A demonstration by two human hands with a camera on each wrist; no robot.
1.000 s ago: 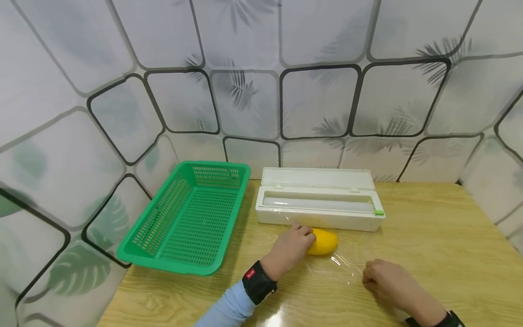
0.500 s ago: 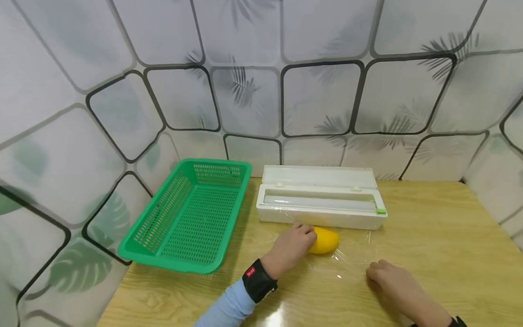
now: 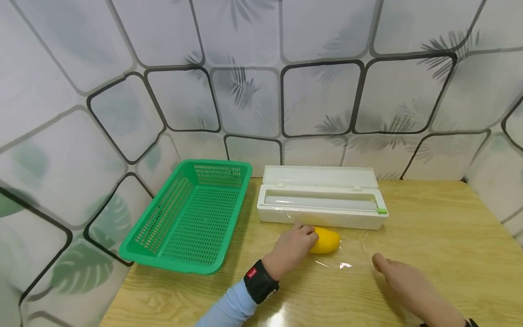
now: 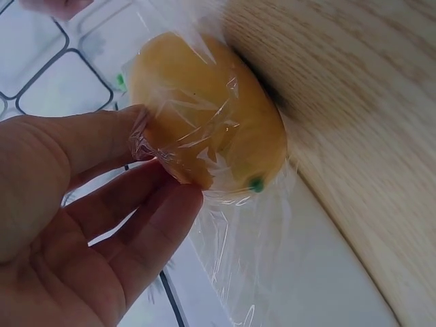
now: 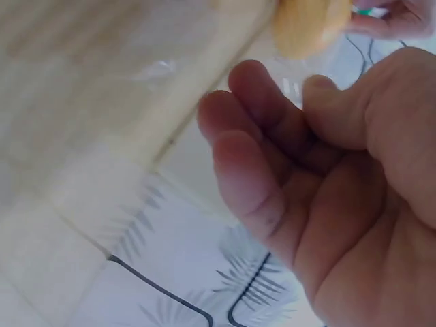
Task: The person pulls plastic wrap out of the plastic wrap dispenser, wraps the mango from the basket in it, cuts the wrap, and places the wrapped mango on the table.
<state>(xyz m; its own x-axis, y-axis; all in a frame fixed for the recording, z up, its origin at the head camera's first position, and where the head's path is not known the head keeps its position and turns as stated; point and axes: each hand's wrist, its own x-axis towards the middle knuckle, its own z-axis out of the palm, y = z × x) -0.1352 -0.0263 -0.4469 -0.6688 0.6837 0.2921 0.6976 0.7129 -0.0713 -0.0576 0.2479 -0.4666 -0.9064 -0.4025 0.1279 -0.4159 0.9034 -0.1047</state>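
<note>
Under both hands, wooden table [image 3: 441, 236] (tiled backdrop [image 3: 318, 100])

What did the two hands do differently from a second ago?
The right hand slid to the right, away from the mango, and let go of the cling film it had pinched; its fingers now hold nothing. The left hand stayed on the mango, holding it through the film. The green basket and the white film dispenser did not move.
</note>
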